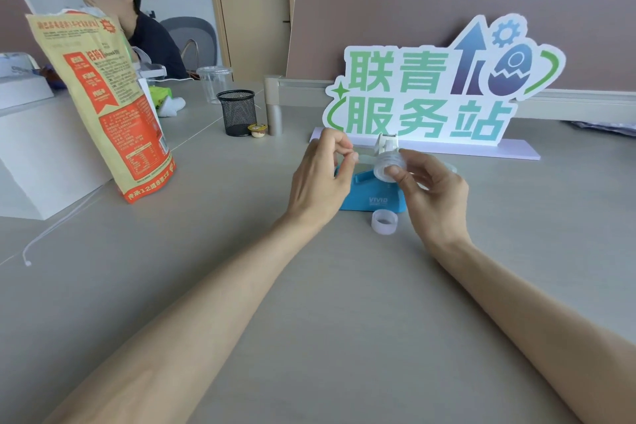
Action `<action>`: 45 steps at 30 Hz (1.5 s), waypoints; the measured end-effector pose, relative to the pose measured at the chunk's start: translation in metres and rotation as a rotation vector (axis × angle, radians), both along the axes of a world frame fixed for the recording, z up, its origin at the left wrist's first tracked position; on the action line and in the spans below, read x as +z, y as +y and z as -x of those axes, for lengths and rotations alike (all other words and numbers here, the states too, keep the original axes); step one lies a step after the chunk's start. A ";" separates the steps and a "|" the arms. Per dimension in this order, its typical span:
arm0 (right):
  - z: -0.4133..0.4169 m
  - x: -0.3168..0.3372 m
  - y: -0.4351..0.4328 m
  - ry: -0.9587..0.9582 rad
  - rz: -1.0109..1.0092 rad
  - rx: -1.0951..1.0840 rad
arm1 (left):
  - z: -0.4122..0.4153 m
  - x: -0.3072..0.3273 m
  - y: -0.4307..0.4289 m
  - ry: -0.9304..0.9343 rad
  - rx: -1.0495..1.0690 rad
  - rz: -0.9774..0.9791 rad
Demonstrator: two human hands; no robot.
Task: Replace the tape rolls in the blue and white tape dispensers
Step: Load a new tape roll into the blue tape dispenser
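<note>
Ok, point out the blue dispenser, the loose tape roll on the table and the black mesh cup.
blue dispenser [361,198]: head view, its front side wall.
loose tape roll [384,223]: head view, its outer band.
black mesh cup [236,115]: head view, its mesh wall.

Tape roll [386,164] in right hand [434,193]

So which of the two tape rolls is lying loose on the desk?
The near roll, in front of the blue dispenser; the other roll is held by the right hand, its end pinched by the left hand.
</note>
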State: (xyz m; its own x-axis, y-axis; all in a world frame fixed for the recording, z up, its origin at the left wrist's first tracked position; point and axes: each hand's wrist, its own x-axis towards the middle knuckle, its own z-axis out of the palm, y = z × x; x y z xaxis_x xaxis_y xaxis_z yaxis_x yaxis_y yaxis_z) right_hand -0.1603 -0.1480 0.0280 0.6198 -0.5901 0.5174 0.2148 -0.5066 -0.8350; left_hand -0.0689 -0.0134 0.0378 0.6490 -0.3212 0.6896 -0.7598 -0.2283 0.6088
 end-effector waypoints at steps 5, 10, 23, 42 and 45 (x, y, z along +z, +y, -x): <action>-0.011 -0.004 -0.010 0.002 0.039 0.020 | -0.005 -0.017 -0.014 -0.108 0.110 0.009; -0.015 -0.003 -0.011 -0.025 0.009 0.048 | -0.007 -0.018 -0.016 -0.162 0.152 0.018; -0.021 -0.004 -0.018 -0.003 -0.054 0.085 | -0.006 -0.018 -0.014 -0.154 0.135 -0.044; -0.022 -0.004 -0.018 0.106 -0.061 0.159 | -0.007 -0.018 -0.012 -0.079 0.116 -0.068; -0.021 -0.003 -0.018 0.094 -0.082 0.126 | -0.006 -0.020 -0.013 -0.067 0.108 -0.081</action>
